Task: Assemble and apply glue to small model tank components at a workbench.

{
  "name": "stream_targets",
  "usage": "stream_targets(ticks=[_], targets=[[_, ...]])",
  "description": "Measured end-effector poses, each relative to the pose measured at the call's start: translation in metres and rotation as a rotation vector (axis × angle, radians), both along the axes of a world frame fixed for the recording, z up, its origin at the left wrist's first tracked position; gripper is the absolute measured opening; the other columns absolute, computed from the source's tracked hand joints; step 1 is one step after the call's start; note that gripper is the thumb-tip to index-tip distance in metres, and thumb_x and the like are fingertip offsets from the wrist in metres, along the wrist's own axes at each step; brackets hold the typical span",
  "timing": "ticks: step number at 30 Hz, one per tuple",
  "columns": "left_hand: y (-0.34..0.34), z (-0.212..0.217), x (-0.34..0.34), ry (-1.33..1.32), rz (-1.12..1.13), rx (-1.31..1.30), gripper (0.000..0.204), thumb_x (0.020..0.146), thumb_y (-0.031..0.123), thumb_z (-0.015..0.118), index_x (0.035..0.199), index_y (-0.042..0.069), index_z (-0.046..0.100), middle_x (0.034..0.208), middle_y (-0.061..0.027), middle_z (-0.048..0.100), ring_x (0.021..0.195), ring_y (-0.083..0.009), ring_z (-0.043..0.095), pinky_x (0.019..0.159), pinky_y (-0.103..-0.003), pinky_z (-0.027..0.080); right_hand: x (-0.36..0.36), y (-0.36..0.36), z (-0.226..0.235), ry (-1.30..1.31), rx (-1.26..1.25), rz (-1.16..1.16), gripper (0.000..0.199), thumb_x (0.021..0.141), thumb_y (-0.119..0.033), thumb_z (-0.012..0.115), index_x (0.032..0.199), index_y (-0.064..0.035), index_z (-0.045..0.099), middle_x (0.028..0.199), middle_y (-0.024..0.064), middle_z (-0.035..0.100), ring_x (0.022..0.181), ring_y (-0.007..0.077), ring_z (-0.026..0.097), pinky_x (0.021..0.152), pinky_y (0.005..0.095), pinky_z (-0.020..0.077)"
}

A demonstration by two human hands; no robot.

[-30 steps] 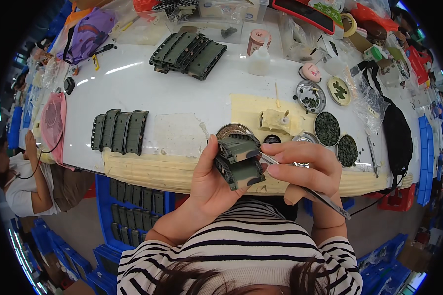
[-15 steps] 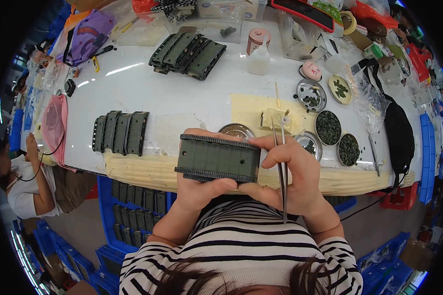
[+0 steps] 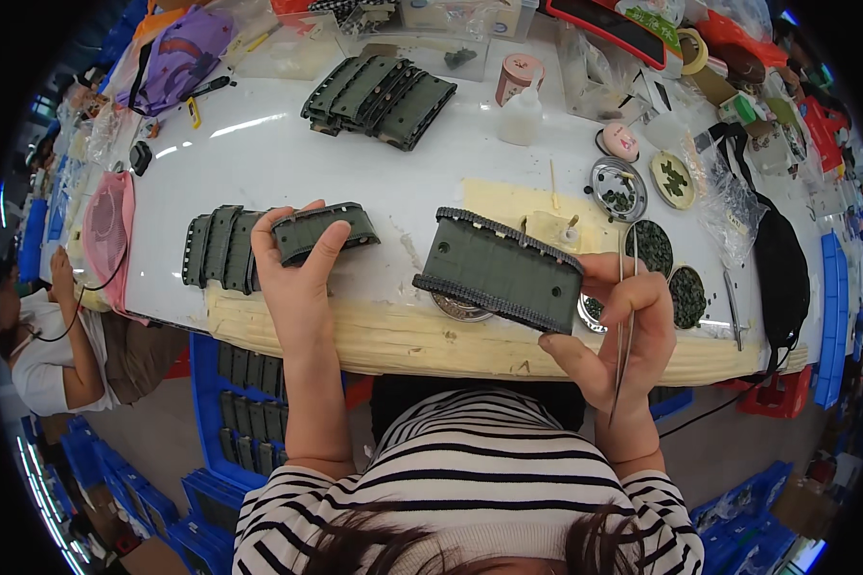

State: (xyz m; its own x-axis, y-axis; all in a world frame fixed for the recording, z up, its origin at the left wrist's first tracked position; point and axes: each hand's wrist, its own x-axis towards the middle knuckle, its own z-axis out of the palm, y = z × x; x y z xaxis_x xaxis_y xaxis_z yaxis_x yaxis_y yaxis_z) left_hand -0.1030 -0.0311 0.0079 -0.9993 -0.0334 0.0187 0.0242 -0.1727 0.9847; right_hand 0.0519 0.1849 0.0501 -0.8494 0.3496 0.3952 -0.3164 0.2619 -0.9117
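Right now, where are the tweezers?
In the head view, the tweezers are in the right hand, upright, on the person's right, just right of the green tank hull that hand holds.

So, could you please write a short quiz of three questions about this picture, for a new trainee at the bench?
1. True or false: the right hand holds a dark green tank hull together with metal tweezers.
2. Which does the left hand grip?
A. a white bottle
B. a dark green part with a rounded end
C. a pink fan
3. Fill in: the row of dark green parts just beside the left hand lies on the white ____.

Key
1. True: the hull is lifted above the table edge, and the tweezers run down between the fingers.
2. B, the dark green part.
3. Table.
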Motion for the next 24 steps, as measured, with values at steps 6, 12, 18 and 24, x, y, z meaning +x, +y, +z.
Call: stream_targets(ticks=[6, 12, 18, 24], targets=[[-0.006, 0.001, 0.005, -0.045, -0.093, -0.059, 0.059, 0.078, 0.003, 0.076, 0.126, 0.003, 0.041, 0.117, -0.0128, 0.058, 0.104, -0.0174, 0.056, 0.092, -0.03, 0.046, -0.004, -0.004, -0.015, 0.053, 0.321, -0.072, 0.046, 0.061, -0.012, 0.09, 0.079, -0.0077, 0.047, 0.095, 0.0201, 0.065, 0.079, 0.0241, 0.065, 0.067, 0.0301, 0.0525], [-0.022, -0.009, 0.013, 0.175, -0.125, -0.404, 0.048, 0.079, 0.005, 0.076, 0.119, -0.002, 0.05, 0.108, -0.0121, 0.058, 0.095, -0.0161, 0.058, 0.083, -0.028, 0.048, -0.008, -0.001, -0.015, 0.092, 0.392, -0.034, 0.044, 0.062, -0.014, 0.089, 0.079, -0.0076, 0.049, 0.094, 0.0196, 0.066, 0.071, 0.0227, 0.063, 0.061, 0.0286, 0.0506], [-0.017, -0.004, 0.023, 0.266, -0.065, -0.688, 0.036, 0.079, 0.009, 0.078, 0.107, -0.003, 0.06, 0.098, -0.0113, 0.061, 0.084, -0.018, 0.062, 0.072, -0.028, 0.05, -0.01, -0.005, -0.015, 0.112, 0.45, -0.032, 0.043, 0.061, -0.014, 0.088, 0.078, -0.0074, 0.049, 0.092, 0.0195, 0.066, 0.07, 0.0226, 0.063, 0.058, 0.0288, 0.0502], [-0.022, -0.007, 0.024, 0.686, 0.032, -1.14, 0.043, 0.076, 0.018, 0.08, 0.11, -0.002, 0.062, 0.106, -0.0146, 0.062, 0.097, -0.0304, 0.059, 0.084, -0.037, 0.047, -0.011, -0.005, -0.013, 0.139, 0.529, -0.057, 0.044, 0.06, -0.017, 0.089, 0.077, -0.0075, 0.049, 0.088, 0.0187, 0.065, 0.068, 0.0235, 0.065, 0.054, 0.0287, 0.0499]])
